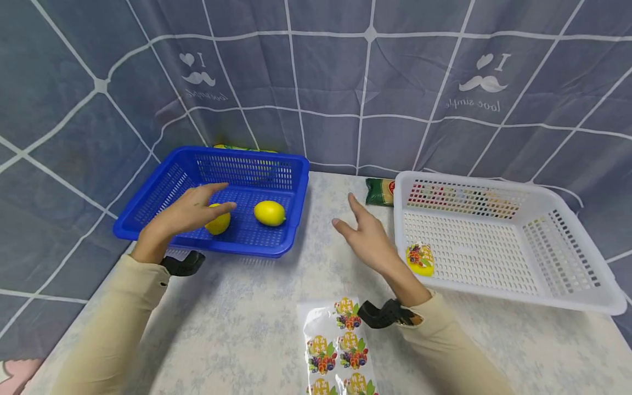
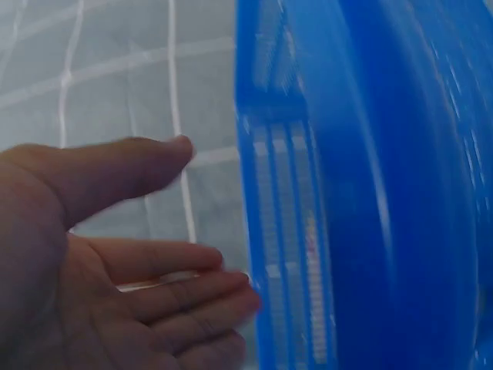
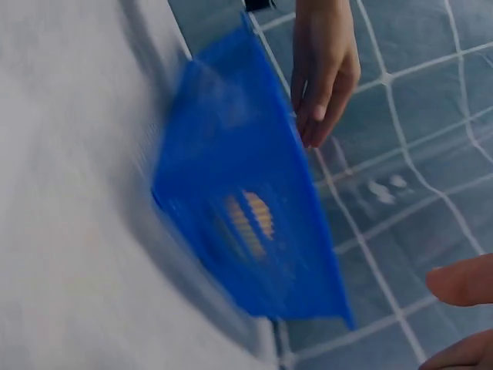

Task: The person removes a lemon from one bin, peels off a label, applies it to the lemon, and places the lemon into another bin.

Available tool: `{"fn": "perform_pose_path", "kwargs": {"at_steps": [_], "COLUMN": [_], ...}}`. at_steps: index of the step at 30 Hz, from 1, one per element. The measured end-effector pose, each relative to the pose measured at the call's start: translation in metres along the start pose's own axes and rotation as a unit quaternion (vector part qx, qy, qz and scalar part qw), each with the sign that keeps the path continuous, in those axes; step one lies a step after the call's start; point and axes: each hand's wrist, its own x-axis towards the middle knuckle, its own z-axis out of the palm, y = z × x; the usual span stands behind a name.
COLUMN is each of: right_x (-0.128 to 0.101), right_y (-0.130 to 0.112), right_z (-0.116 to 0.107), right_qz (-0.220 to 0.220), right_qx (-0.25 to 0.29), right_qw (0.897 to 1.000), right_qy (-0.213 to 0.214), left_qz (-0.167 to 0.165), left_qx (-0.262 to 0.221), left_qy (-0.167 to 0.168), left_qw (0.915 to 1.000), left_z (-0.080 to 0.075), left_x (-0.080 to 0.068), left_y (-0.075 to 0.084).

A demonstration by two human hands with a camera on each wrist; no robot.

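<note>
My left hand [image 1: 190, 211] hovers over the blue basket [image 1: 232, 248] with its fingers loosely extended and nothing in them. Below its thumb lies a rough-skinned yellow lemon [image 1: 217, 225], partly covered by the hand. A smoother yellow lemon [image 1: 270, 213] lies to its right on the basket floor. In the left wrist view the left palm [image 2: 92, 308] shows bare beside the slotted basket wall [image 2: 293, 231]. My right hand [image 1: 369, 238] is held above the table between the two baskets, thumb and index finger apart, holding nothing; part of it [image 3: 466, 281] edges into the right wrist view.
A white basket [image 1: 494, 295] stands at right, holding a yellow item with a fruit sticker [image 1: 420, 259] in its near left corner. A sheet of fruit stickers [image 1: 336, 351] lies at the table's front. Behind, a green packet [image 1: 379, 192] sits near the tile-patterned curtain [image 1: 336, 71].
</note>
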Motion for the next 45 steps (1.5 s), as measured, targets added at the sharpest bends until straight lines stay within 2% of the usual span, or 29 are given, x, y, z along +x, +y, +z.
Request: {"fn": "perform_pose_path", "kwargs": {"at_steps": [3, 5, 9, 15, 17, 20, 24, 27, 30, 35, 40, 45], "right_x": [0.012, 0.019, 0.027, 0.031, 0.031, 0.031, 0.030, 0.030, 0.030, 0.031, 0.031, 0.032], "right_y": [-0.003, -0.005, -0.010, -0.015, -0.015, -0.016, -0.015, -0.015, -0.015, -0.013, -0.013, -0.012], "right_z": [0.023, 0.037, 0.056, 0.068, 0.069, 0.069, 0.069, 0.069, 0.069, 0.069, 0.069, 0.070], "right_qz": [0.015, 0.019, 0.020, 0.006, 0.003, 0.003, 0.006, 0.006, 0.005, 0.011, 0.013, 0.013], "right_qx": [0.026, 0.047, 0.067, 0.070, 0.071, 0.072, 0.069, 0.067, 0.068, 0.070, 0.071, 0.070], "right_qw": [0.999, 0.998, 0.996, 0.996, 0.996, 0.996, 0.996, 0.996, 0.996, 0.996, 0.996, 0.996], "right_qy": [-0.025, -0.041, -0.050, -0.052, -0.053, -0.054, -0.056, -0.057, -0.056, -0.059, -0.061, -0.060], "left_qz": [-0.036, -0.047, -0.046, -0.040, -0.033, 0.000, 0.035, 0.044, 0.063, 0.086, 0.070, 0.050], "left_qx": [0.015, 0.020, 0.034, 0.058, 0.064, 0.047, 0.022, 0.043, 0.075, 0.093, 0.098, 0.115], "left_qy": [-0.028, -0.044, -0.060, -0.081, -0.093, -0.122, -0.184, -0.215, -0.227, -0.245, -0.254, -0.241], "left_qw": [0.9989, 0.9977, 0.9966, 0.9942, 0.9931, 0.9914, 0.9820, 0.9747, 0.9690, 0.9613, 0.9597, 0.9623], "left_z": [-0.006, -0.009, -0.011, -0.015, -0.016, -0.019, -0.023, -0.026, -0.028, -0.029, -0.027, -0.024], "left_x": [0.002, 0.004, 0.007, 0.011, 0.012, 0.013, 0.017, 0.024, 0.033, 0.052, 0.068, 0.080], "left_y": [-0.017, -0.026, -0.035, -0.039, -0.039, -0.041, -0.043, -0.043, -0.041, -0.041, -0.042, -0.040]}}
